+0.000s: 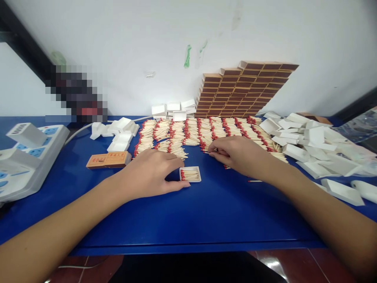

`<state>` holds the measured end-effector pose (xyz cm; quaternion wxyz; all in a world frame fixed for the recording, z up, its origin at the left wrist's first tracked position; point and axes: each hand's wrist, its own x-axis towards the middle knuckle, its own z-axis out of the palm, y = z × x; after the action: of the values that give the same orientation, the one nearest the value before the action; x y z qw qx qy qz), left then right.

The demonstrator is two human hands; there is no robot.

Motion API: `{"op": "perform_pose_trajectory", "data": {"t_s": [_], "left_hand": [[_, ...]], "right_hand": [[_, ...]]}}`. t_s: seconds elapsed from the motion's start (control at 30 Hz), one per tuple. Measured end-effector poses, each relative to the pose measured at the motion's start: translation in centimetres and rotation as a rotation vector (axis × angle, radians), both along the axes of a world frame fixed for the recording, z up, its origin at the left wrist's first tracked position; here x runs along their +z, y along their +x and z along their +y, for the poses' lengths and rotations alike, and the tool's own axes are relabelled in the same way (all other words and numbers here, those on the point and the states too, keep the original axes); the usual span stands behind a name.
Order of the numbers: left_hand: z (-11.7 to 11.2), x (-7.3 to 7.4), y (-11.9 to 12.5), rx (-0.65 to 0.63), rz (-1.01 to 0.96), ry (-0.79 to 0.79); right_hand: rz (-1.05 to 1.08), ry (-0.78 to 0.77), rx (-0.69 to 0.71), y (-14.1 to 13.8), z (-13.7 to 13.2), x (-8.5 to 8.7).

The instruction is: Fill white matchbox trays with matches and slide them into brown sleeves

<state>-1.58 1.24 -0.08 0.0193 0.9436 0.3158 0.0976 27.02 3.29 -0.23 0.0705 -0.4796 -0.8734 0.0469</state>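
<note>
One blue tabletop (pixel 191 226) runs closest to me, then comes the white matchbox tray (pixel 197 179), open side up, matches lying in it w/ red heads to the left. It's right in front of me, prob. so both hands get at it w/o stretching. My left hand (pixel 151 173) is on its left end: thumb along the near wall, index by the far one, spread just the tray's width in what looks like a light hold, presumably to stop it sliding; can't tell how firm.

A stray match (pixel 255 181) lies under my right forearm. My right hand (pixel 240 153) is palm down at the front of the match rows (pixel 176 135), fingertips bunched together by the red heads; can't tell if any matches are pinched there. Rows run side by side, heads mostly left, approx. same way as in the tray, which likely saves turning them.

To the left, orange matchboxes (pixel 108 160) lie flat beside the rows, and a power strip (pixel 55 135) sits farther out. White trays (pixel 312 137) are heaped loosely on the right, w/in arm's reach.

At the back, closed matchboxes (pixel 241 90) are stacked against the wall (pixel 132 43), brown striker sides facing me, prob. for support & a tidy count.
</note>
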Motion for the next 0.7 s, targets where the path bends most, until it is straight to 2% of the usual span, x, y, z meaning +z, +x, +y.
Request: {"op": "perform_pose_trajectory", "data": {"t_s": [0.47,0.7], "left_hand": [[0.0,0.07,-0.03,0.012,0.019,-0.02],[0.06,0.02,-0.03,0.02,0.032,-0.017]], "right_hand": [[-0.011,0.062,0.0,-0.23,-0.35,-0.03],[0.002,0.03,0.01,-0.06,-0.04,-0.18]]}}
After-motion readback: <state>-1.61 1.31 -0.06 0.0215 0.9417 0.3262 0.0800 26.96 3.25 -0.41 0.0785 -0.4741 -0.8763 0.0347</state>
